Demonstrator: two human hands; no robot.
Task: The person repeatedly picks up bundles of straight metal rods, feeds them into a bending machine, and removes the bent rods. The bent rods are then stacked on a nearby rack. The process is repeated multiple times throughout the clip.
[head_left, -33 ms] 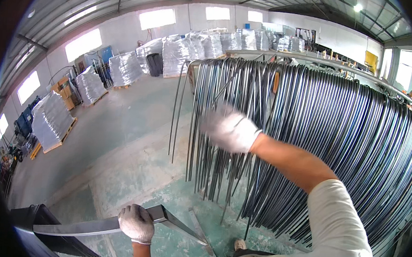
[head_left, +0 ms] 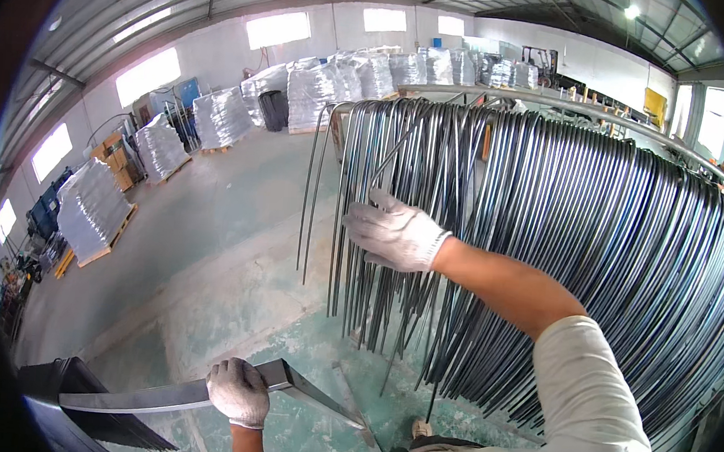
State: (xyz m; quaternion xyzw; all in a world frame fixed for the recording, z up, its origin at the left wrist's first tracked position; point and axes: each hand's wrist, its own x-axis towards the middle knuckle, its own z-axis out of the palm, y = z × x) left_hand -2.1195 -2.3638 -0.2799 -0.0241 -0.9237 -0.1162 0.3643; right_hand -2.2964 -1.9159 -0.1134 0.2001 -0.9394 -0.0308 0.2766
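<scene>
My left hand, in a white knit glove, is wrapped round a grey square metal bar at the lower left. Dark strips hang over that bar's outer end. My right hand, gloved too, reaches in front of thin black bent metal rods, its fingers curved and apart. I see nothing held in it, though its palm side is partly hidden. A dense row of similar rods hangs to the right, draped over a support with their ends downward.
A long metal rail runs behind the rods. Film-wrapped pallet loads line the left and far walls. A forklift stands at the back. A flat metal piece lies on the green-grey floor near my shoe.
My right hand, smeared by motion before, now shows sharply and sits slightly lower, its fingers spread beside the rods. The left hand keeps its grip on the bar.
</scene>
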